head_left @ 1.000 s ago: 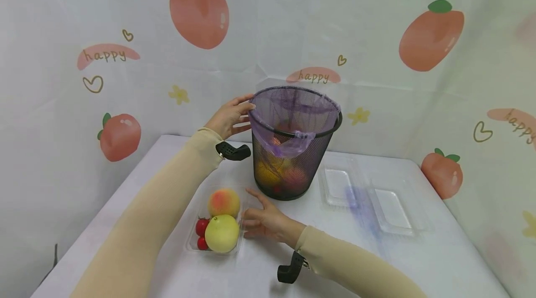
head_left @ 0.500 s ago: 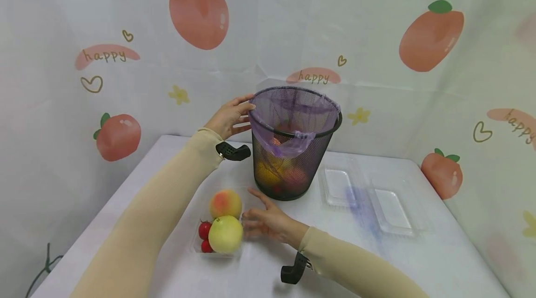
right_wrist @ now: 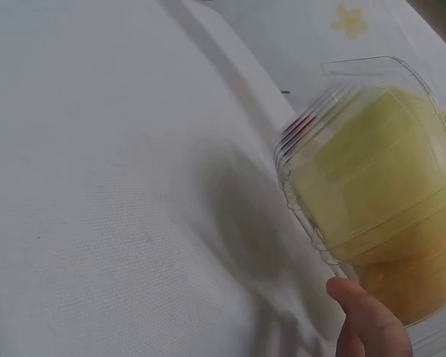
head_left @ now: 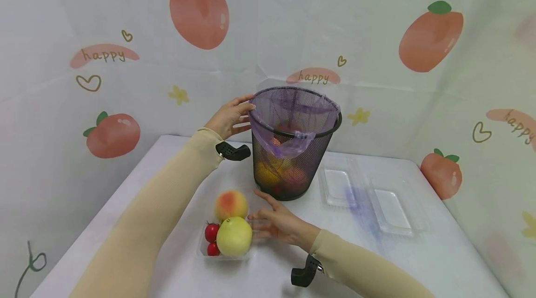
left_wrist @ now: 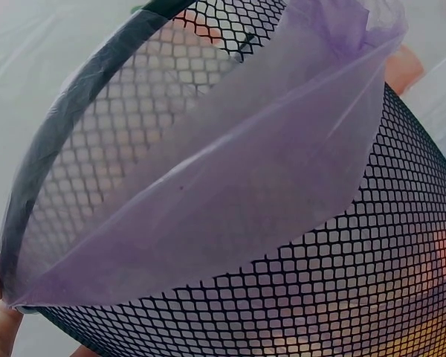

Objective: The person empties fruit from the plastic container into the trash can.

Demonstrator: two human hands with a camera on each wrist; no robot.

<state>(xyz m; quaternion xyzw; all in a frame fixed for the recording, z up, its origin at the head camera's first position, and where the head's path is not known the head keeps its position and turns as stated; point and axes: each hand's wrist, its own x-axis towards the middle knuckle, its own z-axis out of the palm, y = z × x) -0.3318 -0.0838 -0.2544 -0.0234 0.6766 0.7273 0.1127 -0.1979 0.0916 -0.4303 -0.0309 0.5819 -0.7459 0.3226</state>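
At the back of the table stands a black mesh wastebasket (head_left: 301,160), lined with a purple plastic bag (head_left: 293,146) folded over its rim. My left hand (head_left: 230,116) holds the rim on its left side, also visible at the lower left corner of the left wrist view. Round fruits, yellow and red, show through the mesh. In front, my right hand (head_left: 280,223) grips the right side of a clear plastic box (head_left: 202,253). Inside the box lie a peach (head_left: 231,204), a pale yellow pear (head_left: 234,237) and two cherry tomatoes (head_left: 211,232). My thumb (right_wrist: 368,316) touches the box's wall.
Two clear plastic trays, one farther back (head_left: 338,186) and one nearer (head_left: 392,212), lie on the white table (head_left: 435,270) to the right of the wastebasket. A printed white curtain (head_left: 268,18) hangs behind. A dark cord (head_left: 30,265) shows at the lower left.
My right hand and the fruit box have shifted together a little to the right and toward me. My left hand and the wastebasket have stayed put.
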